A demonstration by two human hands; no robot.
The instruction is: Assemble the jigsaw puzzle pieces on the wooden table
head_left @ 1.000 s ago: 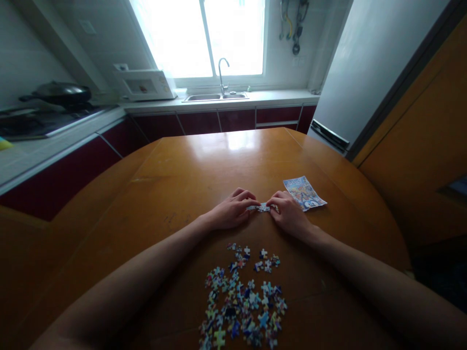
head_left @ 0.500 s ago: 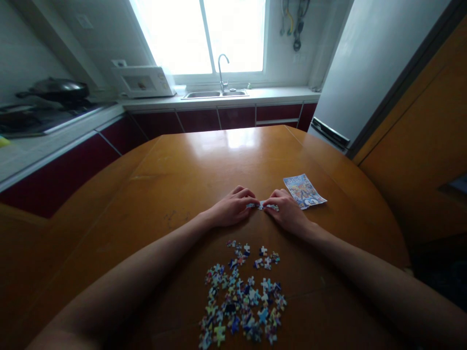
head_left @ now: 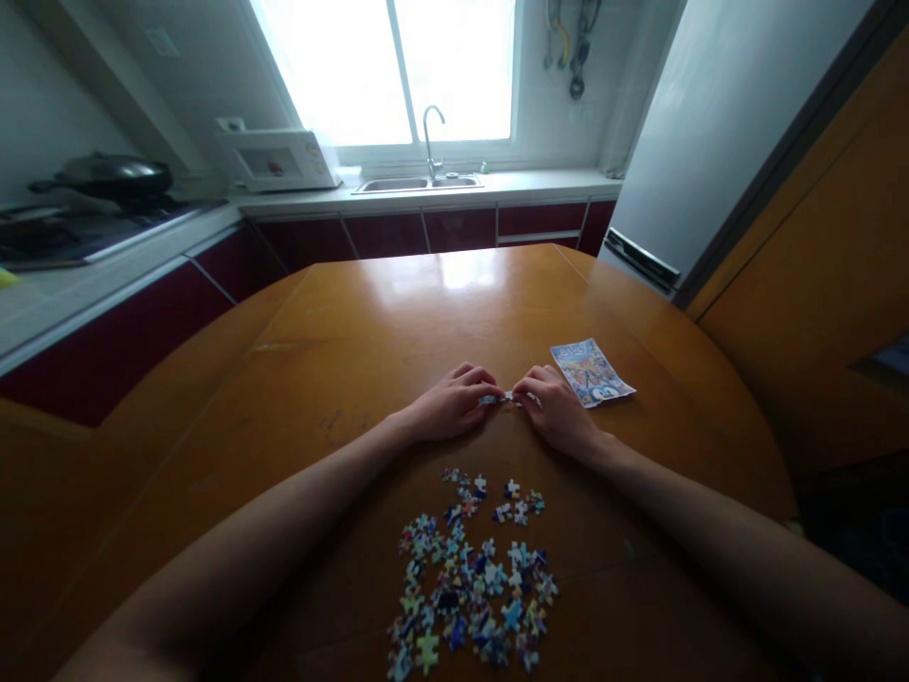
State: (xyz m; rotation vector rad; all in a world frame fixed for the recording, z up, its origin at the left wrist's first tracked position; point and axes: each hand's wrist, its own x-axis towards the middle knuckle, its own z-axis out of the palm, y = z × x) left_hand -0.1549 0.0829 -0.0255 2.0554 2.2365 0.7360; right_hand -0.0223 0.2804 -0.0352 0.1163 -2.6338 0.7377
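A short strip of joined puzzle pieces (head_left: 508, 398) lies on the wooden table, partly covered by fingers. My left hand (head_left: 454, 403) rests on the table with its fingertips closed on the strip's left end. From the other side, my right hand (head_left: 558, 407) pinches the strip's right part between thumb and fingers. Nearer to me is a loose heap of small puzzle pieces (head_left: 475, 592), with a few small clusters at its far edge. A creased picture sheet (head_left: 593, 371) lies just beyond my right hand.
The round wooden table (head_left: 426, 313) fills the middle. Behind it stand a counter with a sink (head_left: 418, 184), a white microwave (head_left: 280, 159) and, at left, a stove with a lidded pan (head_left: 114, 175). A fridge (head_left: 731, 123) is at the right.
My right hand's fingers have shifted slightly on the strip, covering it a little differently. My left hand stays almost where it was.
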